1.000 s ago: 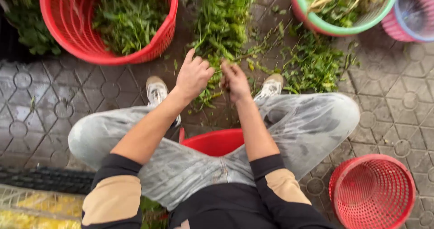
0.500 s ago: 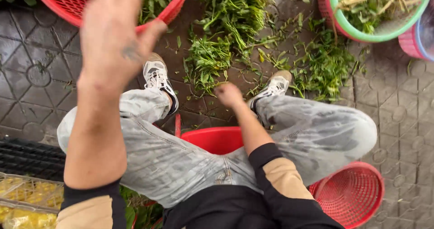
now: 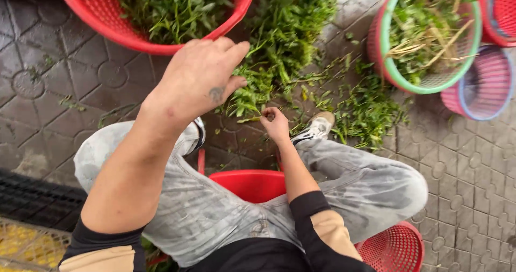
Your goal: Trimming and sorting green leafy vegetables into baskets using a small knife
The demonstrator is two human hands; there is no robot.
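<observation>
Hovering left hand (image 3: 201, 81) near red basket (image 3: 107, 27) rim, right hand (image 3: 275, 122) pinching greens (image 3: 258, 92)

Left hand (image 3: 201, 78) raised close to the camera, back of hand up, fingers together, extended toward 1 o'clock; forearm bare, running down to 7 o'clock. Right hand (image 3: 275, 122) low and farther off, fingers curled into a pinch; forearm runs to 5 o'clock, dark sleeve at elbow.

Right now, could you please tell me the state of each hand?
Left hand: raised, fingers loosely open, holding nothing visible.
Right hand: closed, pinching at the leafy greens on the ground.
</observation>
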